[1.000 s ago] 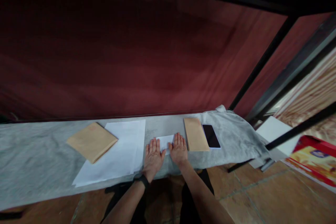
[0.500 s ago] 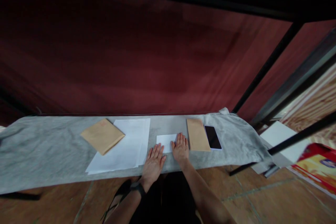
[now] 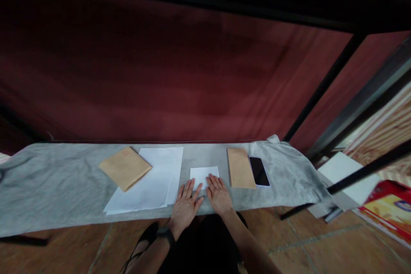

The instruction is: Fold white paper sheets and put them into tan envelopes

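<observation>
A small white folded-looking sheet of paper point(image 3: 203, 173) lies flat on the grey cloth in front of me. My right hand point(image 3: 219, 195) rests with spread fingers over its lower right part. At its lower left corner lies my left hand point(image 3: 185, 206), palm down, fingers apart, a dark band on the wrist. Neither hand grips anything. Left of them are larger white sheets point(image 3: 157, 180), loosely stacked, with a stack of brown envelopes point(image 3: 126, 168) partly on top. To the right sit more brown envelopes point(image 3: 241, 169), beside a dark-screened phone point(image 3: 259, 171).
A grey cloth point(image 3: 64, 184) covers the long narrow table, with creases toward both ends. Behind it rises a dark red panel point(image 3: 180, 77). A black metal post point(image 3: 324, 87) stands at the right, near a white board point(image 3: 340, 171) and a red and yellow box point(image 3: 390, 209).
My right hand has slid toward me and a little left over the small paper, uncovering its upper right corner. My left hand has shifted slightly toward me. The view has tilted a little.
</observation>
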`<state>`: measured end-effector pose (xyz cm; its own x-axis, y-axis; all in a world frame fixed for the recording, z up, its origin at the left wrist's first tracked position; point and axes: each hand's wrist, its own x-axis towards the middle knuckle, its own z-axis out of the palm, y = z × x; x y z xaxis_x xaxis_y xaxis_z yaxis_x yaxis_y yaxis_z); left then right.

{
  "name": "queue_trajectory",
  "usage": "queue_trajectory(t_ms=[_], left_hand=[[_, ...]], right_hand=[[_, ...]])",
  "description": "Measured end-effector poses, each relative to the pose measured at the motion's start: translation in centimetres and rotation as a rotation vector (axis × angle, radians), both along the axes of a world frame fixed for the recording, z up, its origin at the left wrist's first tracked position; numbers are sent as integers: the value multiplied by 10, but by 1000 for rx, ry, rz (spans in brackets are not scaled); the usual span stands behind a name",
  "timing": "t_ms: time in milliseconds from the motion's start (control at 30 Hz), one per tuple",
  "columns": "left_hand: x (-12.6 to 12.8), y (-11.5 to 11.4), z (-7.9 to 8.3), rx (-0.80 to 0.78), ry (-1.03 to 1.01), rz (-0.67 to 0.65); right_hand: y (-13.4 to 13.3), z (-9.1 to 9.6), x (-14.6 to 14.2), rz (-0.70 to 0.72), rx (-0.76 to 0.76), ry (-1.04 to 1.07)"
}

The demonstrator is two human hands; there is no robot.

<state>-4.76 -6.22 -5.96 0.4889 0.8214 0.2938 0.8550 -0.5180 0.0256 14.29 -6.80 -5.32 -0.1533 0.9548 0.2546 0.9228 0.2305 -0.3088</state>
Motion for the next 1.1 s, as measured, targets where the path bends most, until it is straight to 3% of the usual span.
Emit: queue_trajectory(t_ms=[667, 800, 933, 1100], left_hand=[[-1, -4, 2, -3, -10, 17], [0, -5, 0, -2, -16, 22], [13, -4, -9, 35, -57, 70], [45, 5, -18, -12, -132, -3]], right_hand=[[1, -1, 0, -11, -10, 5], [-2, -6, 0, -8, 45, -6], [-11, -20, 0, -16, 180, 10], [-18, -31, -2, -47, 280, 35]])
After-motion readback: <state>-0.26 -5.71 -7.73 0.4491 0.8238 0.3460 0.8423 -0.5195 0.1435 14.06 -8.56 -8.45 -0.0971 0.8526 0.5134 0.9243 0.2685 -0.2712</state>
